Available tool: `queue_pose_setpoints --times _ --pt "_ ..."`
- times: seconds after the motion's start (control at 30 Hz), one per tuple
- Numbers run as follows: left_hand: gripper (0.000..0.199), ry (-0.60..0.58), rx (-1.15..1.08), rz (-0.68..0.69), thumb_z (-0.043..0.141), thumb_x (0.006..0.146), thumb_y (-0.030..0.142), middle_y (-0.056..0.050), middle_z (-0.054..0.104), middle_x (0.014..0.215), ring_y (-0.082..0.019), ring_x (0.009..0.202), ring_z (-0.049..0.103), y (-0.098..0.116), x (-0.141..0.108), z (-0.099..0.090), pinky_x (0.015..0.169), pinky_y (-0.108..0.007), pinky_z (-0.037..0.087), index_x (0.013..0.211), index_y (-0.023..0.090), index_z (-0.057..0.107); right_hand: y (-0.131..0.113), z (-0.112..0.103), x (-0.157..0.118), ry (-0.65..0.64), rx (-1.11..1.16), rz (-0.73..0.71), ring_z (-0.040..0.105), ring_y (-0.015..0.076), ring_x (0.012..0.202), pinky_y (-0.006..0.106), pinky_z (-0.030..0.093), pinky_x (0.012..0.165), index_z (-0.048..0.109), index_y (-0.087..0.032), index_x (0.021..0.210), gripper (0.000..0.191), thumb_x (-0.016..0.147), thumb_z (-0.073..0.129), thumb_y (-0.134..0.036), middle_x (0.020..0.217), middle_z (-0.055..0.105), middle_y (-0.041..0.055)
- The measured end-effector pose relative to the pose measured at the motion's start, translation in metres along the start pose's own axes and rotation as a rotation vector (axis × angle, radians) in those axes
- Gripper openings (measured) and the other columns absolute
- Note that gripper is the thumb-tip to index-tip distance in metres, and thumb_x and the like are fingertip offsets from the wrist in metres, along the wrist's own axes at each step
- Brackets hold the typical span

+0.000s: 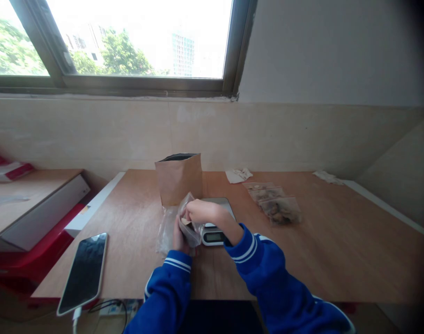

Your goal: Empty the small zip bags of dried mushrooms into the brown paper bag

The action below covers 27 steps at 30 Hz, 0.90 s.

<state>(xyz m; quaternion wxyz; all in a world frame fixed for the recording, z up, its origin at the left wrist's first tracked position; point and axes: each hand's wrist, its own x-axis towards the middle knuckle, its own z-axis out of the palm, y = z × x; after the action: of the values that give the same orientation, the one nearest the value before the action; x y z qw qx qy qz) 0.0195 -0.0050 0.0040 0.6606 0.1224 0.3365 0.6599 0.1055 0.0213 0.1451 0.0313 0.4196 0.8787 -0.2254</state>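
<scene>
My left hand (179, 239) is closed around the side of a clear plastic bag (194, 237) and holds it up with its mouth open. A beige piece (186, 222) and something dark show inside the bag. My right hand (206, 211) is bent over the bag's mouth with its fingers curled together; whatever they pinch is hidden. Under my right wrist lies a small digital scale (213, 238), partly covered by the hand and bag. More clear plastic bags (166, 232) lie flat beside my left hand. Just behind stands an open brown paper pouch (179, 182).
Several filled zip bags (280, 211) lie overlapping on the right of the wooden table (330, 241). A crumpled white tissue (240, 175) is at the back. A phone (84, 269) with a charging cable rests at the front left edge. A red stool (27, 264) stands left.
</scene>
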Motion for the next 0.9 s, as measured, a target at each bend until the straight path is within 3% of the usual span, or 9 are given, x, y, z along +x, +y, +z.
queue_pose_setpoints --times 0.23,0.47,0.7,0.9 --pt "0.046 -0.065 -0.044 -0.042 0.04 0.092 0.045 -0.012 0.072 0.096 -0.027 0.099 0.066 -0.004 -0.001 -0.004 0.086 -0.036 0.052 0.102 0.011 0.068 0.008 0.027 0.012 0.031 -0.025 0.063 0.064 0.0218 0.08 0.025 0.042 0.06 0.07 -0.008 0.095 0.034 0.087 0.041 -0.025 0.1 0.07 0.0166" --pt "0.049 -0.083 -0.015 -0.076 0.043 0.091 0.046 -0.015 0.072 0.098 -0.029 0.102 0.065 -0.008 0.002 -0.006 0.088 -0.037 0.052 0.113 0.009 0.066 0.014 0.023 0.005 -0.054 -0.002 0.025 0.061 0.0175 0.065 0.023 0.036 0.05 0.07 -0.008 0.089 0.031 0.081 0.05 -0.032 0.085 0.072 0.0125" --pt "0.049 -0.066 -0.042 -0.052 0.034 0.095 0.041 -0.013 0.069 0.111 -0.025 0.109 0.062 -0.005 0.002 -0.005 0.093 -0.033 0.049 0.13 0.012 0.054 0.02 0.03 0.009 -0.144 0.03 -0.017 0.056 0.0138 0.051 0.022 0.035 0.045 0.068 -0.009 0.074 0.031 0.081 0.051 -0.033 0.073 0.07 0.0105" --pt "0.053 -0.054 -0.022 -0.08 0.034 0.094 0.044 -0.013 0.068 0.112 -0.026 0.111 0.061 -0.003 0.002 -0.005 0.096 -0.035 0.047 0.131 0.01 0.053 0.027 0.033 0.008 -0.199 0.07 -0.104 0.054 0.0124 0.053 0.021 0.037 0.047 0.063 -0.012 0.083 0.03 0.084 0.049 -0.038 0.077 0.068 0.0069"
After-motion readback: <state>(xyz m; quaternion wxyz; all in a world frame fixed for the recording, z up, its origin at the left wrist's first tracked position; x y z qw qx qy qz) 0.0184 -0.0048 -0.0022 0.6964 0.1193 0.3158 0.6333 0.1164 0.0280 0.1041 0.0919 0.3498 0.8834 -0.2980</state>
